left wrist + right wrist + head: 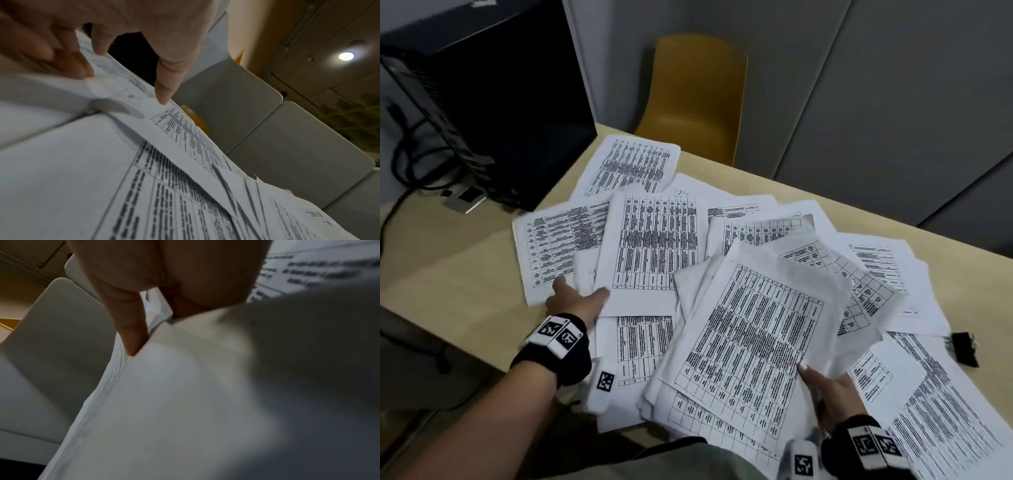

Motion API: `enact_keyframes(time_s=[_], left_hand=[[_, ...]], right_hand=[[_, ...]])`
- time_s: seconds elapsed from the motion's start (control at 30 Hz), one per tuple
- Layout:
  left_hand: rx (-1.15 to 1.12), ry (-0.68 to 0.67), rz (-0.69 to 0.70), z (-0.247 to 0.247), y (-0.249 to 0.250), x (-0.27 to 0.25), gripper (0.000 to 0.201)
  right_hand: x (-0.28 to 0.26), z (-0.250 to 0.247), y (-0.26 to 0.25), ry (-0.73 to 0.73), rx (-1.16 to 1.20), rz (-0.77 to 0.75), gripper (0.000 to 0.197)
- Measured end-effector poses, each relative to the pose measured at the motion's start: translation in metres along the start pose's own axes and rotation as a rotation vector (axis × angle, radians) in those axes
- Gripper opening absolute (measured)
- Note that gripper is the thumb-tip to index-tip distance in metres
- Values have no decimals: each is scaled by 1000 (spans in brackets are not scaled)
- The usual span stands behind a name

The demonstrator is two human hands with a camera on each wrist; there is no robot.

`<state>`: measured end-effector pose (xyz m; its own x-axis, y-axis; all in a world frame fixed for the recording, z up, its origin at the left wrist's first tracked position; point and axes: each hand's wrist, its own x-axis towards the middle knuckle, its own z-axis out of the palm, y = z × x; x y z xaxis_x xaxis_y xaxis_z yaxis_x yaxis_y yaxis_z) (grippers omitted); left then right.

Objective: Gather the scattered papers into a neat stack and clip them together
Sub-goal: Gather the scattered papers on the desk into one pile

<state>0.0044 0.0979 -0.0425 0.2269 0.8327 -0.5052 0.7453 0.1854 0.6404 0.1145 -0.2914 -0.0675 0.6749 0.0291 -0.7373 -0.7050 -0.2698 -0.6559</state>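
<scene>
Many white printed sheets (654,243) lie fanned out and overlapping on the beige table (465,257). My left hand (575,301) lies on the sheets at the left of the pile. Its thumb (164,91) touches the edge of one printed sheet (185,138), and its fingers (78,68) rest on a bunched paper edge. My right hand (825,387) grips a raised bundle of papers (753,329) at its lower right corner, thumb on top. In the right wrist view one finger (131,331) presses the bundle's edge (185,394). A black binder clip (964,347) lies on the table at the right.
A black computer tower (493,102) stands at the back left with cables (407,164) beside it. A yellow chair (695,96) stands behind the table. Grey wall panels (893,102) close the back. The table's front edge runs just left of my left arm.
</scene>
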Motion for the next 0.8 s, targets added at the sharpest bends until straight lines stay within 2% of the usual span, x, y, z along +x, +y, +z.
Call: enact_keyframes(time_s=[0.07,0.13,0.2,0.27,0.33,0.37,0.4,0.47,0.57,0.6,0.67,0.73,0.8], left_hand=[[-4,-70,-2,3,1,-2,89],[-107,-111,26,7,2,-4,56],[-208,-143,39,9,4,-7,26],[-283,-179,20,11,4,-7,17],[-307,-208,-2,14,6,-9,19],[-283,-216,4,18,6,-10,24],[-247,-221,14,20,7,-13,33],[-190,-206,39,26,7,-18,44],[-100,-174,73,28,10,-23,40],[5,-141,86,27,10,-23,41],[154,-75,104,24,12,-19,44],[64,-106,108,23,16,-15,46],[-85,-143,86,25,18,-11,57]], right_hand=[[-9,2,-5,-19,11,-22,76],[-6,-1,-4,-9,17,-30,54],[-6,-3,-4,-19,31,-35,51],[-7,0,-5,-40,11,-51,70],[-5,3,-3,-18,-15,-56,110],[-4,3,-2,-2,-2,-69,125],[-2,3,-1,-3,15,-80,132],[-3,3,-2,-22,10,-85,125],[-8,4,-4,-44,6,-100,86],[-8,4,-4,-40,12,-103,90],[-6,5,-4,-18,37,-108,115],[-3,6,-1,-3,45,-120,123],[1,5,2,15,52,-127,123]])
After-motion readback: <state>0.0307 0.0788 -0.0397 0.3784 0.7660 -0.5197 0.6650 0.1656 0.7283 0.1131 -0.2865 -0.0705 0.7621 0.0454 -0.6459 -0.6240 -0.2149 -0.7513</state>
